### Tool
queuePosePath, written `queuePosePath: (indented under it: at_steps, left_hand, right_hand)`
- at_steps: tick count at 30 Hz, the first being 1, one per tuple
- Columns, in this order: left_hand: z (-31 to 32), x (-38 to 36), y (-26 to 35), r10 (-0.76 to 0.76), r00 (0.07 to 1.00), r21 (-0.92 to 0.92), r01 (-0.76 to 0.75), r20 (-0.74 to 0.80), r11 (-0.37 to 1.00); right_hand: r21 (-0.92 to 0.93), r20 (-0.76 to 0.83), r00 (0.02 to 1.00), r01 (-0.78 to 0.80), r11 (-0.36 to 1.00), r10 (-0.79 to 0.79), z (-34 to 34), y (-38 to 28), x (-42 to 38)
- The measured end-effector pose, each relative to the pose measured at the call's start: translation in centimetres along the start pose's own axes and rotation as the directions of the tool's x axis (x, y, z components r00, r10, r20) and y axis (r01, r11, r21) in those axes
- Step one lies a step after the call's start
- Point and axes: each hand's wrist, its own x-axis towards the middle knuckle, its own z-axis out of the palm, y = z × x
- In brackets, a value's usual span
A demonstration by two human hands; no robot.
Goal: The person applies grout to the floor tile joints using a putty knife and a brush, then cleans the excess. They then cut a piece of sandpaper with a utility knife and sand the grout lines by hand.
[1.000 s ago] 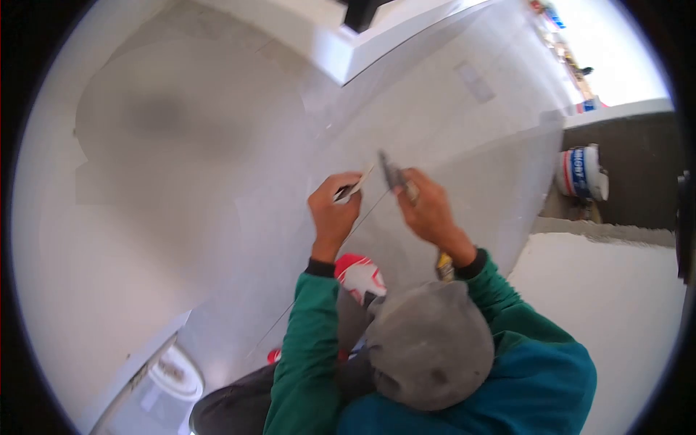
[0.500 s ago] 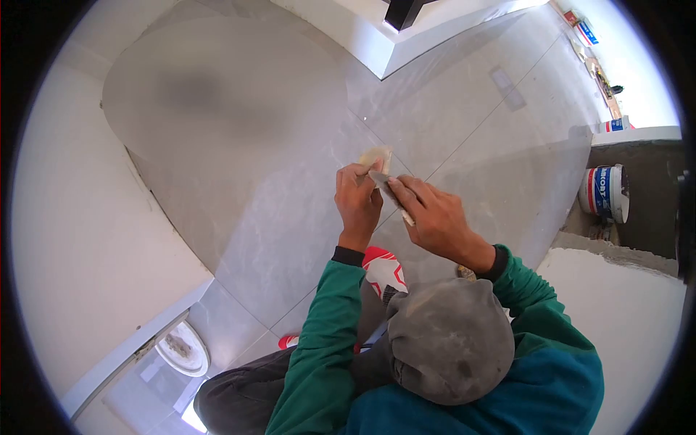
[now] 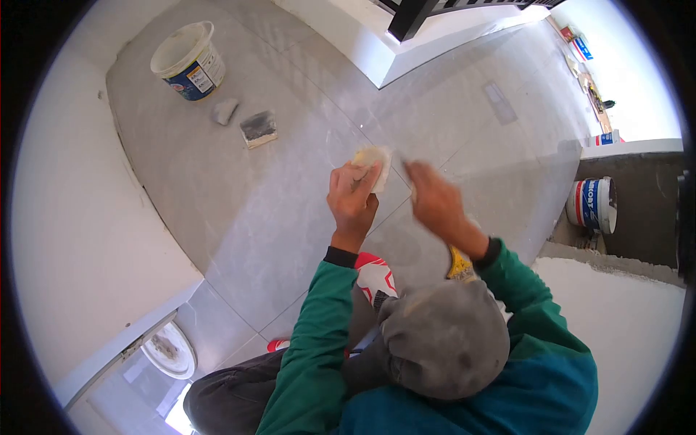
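Observation:
My left hand point(image 3: 352, 199) is closed around a cream, flat sponge-like pad point(image 3: 381, 168), with the thumb and fingers pressed on its face. Just to the right, my right hand point(image 3: 438, 201) is smeared by motion. Its fingers are wrapped round a thin grey flat scraper point(image 3: 397, 164), whose blade shows only as a blurred streak beside the pad, a small gap apart. Both hands are held above the tiled floor, in front of a red and white shoe point(image 3: 377, 277).
A white and blue bucket point(image 3: 190, 65) stands at the upper left, near a grey lump point(image 3: 225, 111) and a dark-topped block point(image 3: 259, 130). Another bucket point(image 3: 593, 205) is in the recess at right. A yellow-handled tool point(image 3: 458, 262) lies below my right hand. A white wall corner point(image 3: 388, 61) juts in.
My right hand has drawn the scraper off the pad, slightly right. My left hand has shifted a little left with the pad. The upper-left bucket and blocks now show where a grey blur was.

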Motion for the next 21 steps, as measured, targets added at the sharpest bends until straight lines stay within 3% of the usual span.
queuePosePath:
  at_steps: [1, 2, 4, 5, 6, 8, 9, 11, 12, 13, 14, 15, 17, 18, 20, 21]
  left_hand:
    - [-0.1, 0.0, 0.5, -0.03, 0.999, -0.01, 0.03, 0.012, 0.999]
    - [0.0, 0.5, 0.6, -0.057, 0.998, -0.013, 0.057, 0.01, 0.998]
    - [0.4, 0.7, 0.4, -0.121, 0.992, -0.01, 0.121, 0.024, 0.993]
    - [0.4, 0.3, 0.6, -0.183, 0.98, -0.023, 0.185, 0.077, 0.983]
    - [0.6, 0.0, 1.0, -0.191, 0.979, -0.025, 0.193, 0.075, 0.981]
    - [1.3, -0.1, 1.8, -0.204, 0.955, -0.136, 0.236, 0.217, 0.962]
    - [1.4, 0.2, 2.5, -0.204, 0.957, -0.144, 0.236, 0.207, 0.961]
    - [1.3, 0.5, 4.0, -0.172, 0.921, -0.281, 0.278, 0.348, 0.919]
    - [1.7, 0.3, 4.0, -0.178, 0.924, -0.29, 0.282, 0.338, 0.915]
    - [2.1, 0.3, 3.7, -0.311, 0.911, -0.434, 0.405, 0.272, 0.805]
    - [2.6, 0.6, 3.2, -0.439, 0.87, -0.575, 0.483, 0.226, 0.661]
    - [2.7, 1.3, 2.7, -0.441, 0.873, -0.586, 0.473, 0.21, 0.658]
    - [2.3, 2.9, 0.6, -0.577, 0.608, -0.347, 0.79, 0.545, 0.505]
    - [1.1, 4.2, -0.1, -0.587, 0.613, -0.359, 0.788, 0.529, 0.5]
    - [-3.2, 7.6, -0.7, -0.353, 0.391, -0.276, 0.901, 0.85, 0.334]
    - [-5.2, 8.6, -1.3, -0.377, 0.392, -0.272, 0.903, 0.839, 0.334]
  right_hand:
    - [0.021, 0.119, 0.97, -0.218, 0.976, 0.214, 0.0, 1.5, 1.0]
    - [0.02, 0.113, 0.973, -0.203, 0.979, 0.199, -0.2, 2.1, 1.3]
    - [0.313, 0.004, 0.916, -0.383, 0.869, 0.402, -0.9, 2.5, 2.2]
    - [0.501, 0.177, 0.851, -0.51, 0.699, 0.494, -0.4, 2.2, 1.5]
    - [0.495, 0.183, 0.851, -0.512, 0.702, 0.492, -0.1, 1.5, 1.2]
    - [0.757, 0.278, 0.762, -0.548, 0.356, 0.585, 0.4, -0.4, 1.4]
    - [0.77, 0.312, 0.733, -0.568, 0.291, 0.605, -0.2, -0.8, 2.0]
    - [0.79, 0.274, 0.721, -0.546, 0.279, 0.636, 0.2, -0.3, 2.3]
    - [0.812, 0.24, 0.7, -0.524, 0.256, 0.672, 0.1, -0.2, 2.5]
    - [0.807, 0.235, 0.71, -0.523, 0.274, 0.664, -0.2, -0.3, 2.8]
    - [0.874, 0.21, 0.706, -0.446, 0.194, 0.677, -0.5, -0.5, 3.1]
    - [0.927, 0.189, 0.699, -0.36, 0.111, 0.69, -0.9, -0.9, 3.3]
    - [0.921, 0.178, 0.734, -0.359, 0.152, 0.655, -0.9, -1.4, 3.7]
    - [0.914, 0.179, 0.759, -0.363, 0.178, 0.626, -0.6, -1.8, 3.9]
    - [0.939, 0.216, 0.767, -0.333, 0.087, 0.604, -1.3, -3.4, 5.0]
    - [0.927, 0.293, 0.764, -0.374, 0.023, 0.575, -1.7, -4.2, 5.4]
